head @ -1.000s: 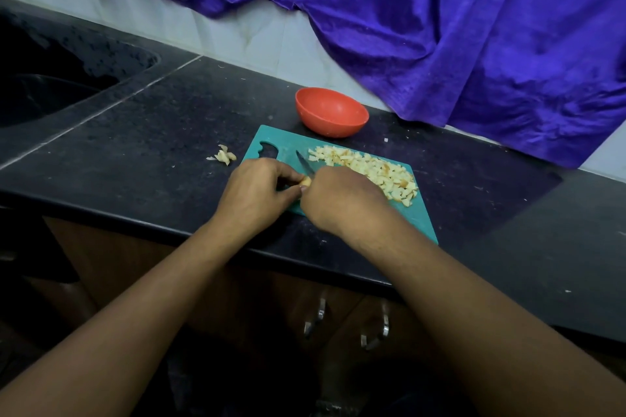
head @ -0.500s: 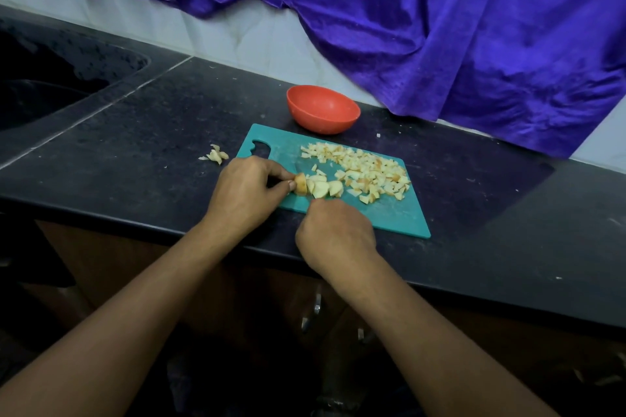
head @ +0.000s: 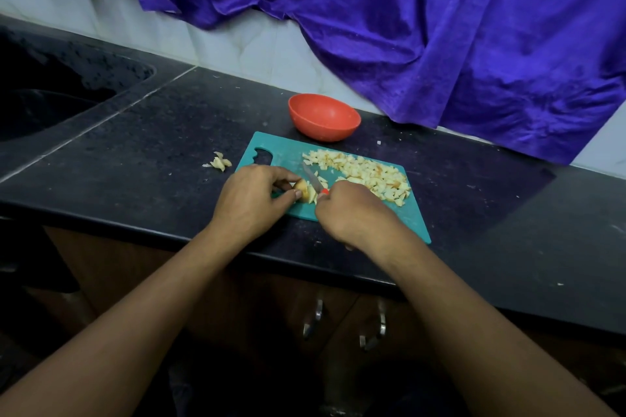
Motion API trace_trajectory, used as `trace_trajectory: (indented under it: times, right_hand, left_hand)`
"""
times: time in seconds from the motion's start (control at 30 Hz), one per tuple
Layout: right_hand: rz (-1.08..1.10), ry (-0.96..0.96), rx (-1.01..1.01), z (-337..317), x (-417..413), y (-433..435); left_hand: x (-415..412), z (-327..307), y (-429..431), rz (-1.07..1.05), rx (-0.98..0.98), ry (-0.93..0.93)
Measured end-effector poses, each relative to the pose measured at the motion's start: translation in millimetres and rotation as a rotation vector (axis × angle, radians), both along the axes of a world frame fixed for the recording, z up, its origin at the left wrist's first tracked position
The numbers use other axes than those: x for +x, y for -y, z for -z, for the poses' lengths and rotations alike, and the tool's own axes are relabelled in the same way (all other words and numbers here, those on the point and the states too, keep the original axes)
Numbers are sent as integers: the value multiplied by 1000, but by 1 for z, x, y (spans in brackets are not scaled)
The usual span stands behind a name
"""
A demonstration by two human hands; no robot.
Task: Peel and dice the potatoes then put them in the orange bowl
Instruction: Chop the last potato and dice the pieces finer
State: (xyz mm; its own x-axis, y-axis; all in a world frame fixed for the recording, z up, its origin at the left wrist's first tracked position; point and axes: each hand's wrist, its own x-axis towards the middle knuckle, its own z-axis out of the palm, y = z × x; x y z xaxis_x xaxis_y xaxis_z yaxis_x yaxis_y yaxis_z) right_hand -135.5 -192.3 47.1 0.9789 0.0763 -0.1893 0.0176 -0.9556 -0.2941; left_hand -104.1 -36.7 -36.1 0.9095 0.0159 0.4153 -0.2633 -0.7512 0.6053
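While the left hand (head: 252,198) pinches the last potato chunk (head: 304,190) and the right hand (head: 352,210) grips the knife (head: 313,179), most dice (head: 366,174) sit on the board (head: 281,154); orange bowl (head: 323,117) looks empty, so transfer's left.

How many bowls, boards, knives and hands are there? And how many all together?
bowl: 1
board: 1
knife: 1
hands: 2 (left hand holds the potato, right hand holds the knife)
Total: 5
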Motion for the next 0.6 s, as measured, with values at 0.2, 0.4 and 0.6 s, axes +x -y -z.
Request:
trace_trajectory:
  times: [0.2, 0.4, 0.6]
  right_hand:
    - [-47, -35, 12, -6, 2, -8]
    - [-14, -94, 83, -11, 6, -10]
    - [-60, -38, 8, 15, -3, -11]
  left_hand:
    - [1, 1, -1, 5, -6, 16]
    - [2, 2, -1, -1, 14, 28]
    - [5, 3, 0, -2, 26, 35]
